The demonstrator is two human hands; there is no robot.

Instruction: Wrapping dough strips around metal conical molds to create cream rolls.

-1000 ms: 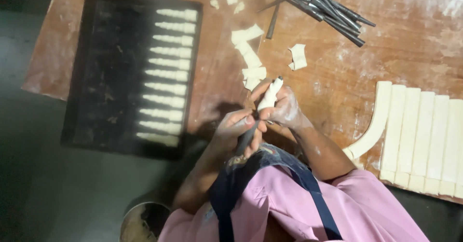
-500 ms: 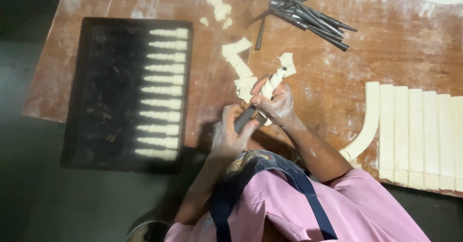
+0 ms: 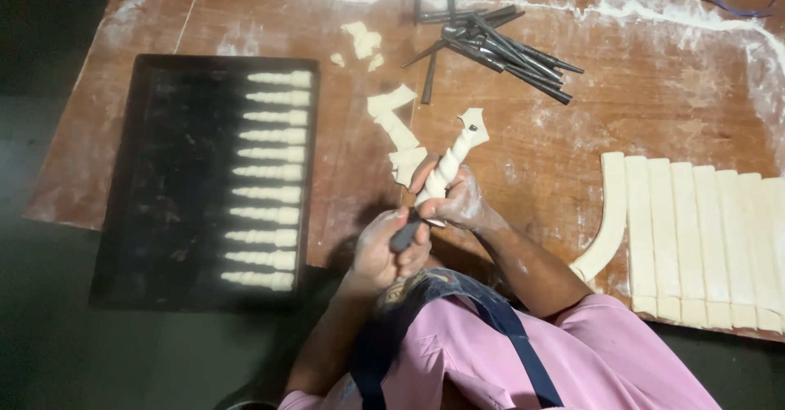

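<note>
While left hand (image 3: 384, 250) grips dark metal rod (image 3: 406, 234) end, right hand (image 3: 455, 201) pinches dough spiral (image 3: 450, 161) over desk (image 3: 621, 124). Risk: loose tail tears or unwinds if grip slackens.

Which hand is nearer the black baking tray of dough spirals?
Left. The left hand grips the dark metal rod closer to the black baking tray; the right hand is farther right.
</note>
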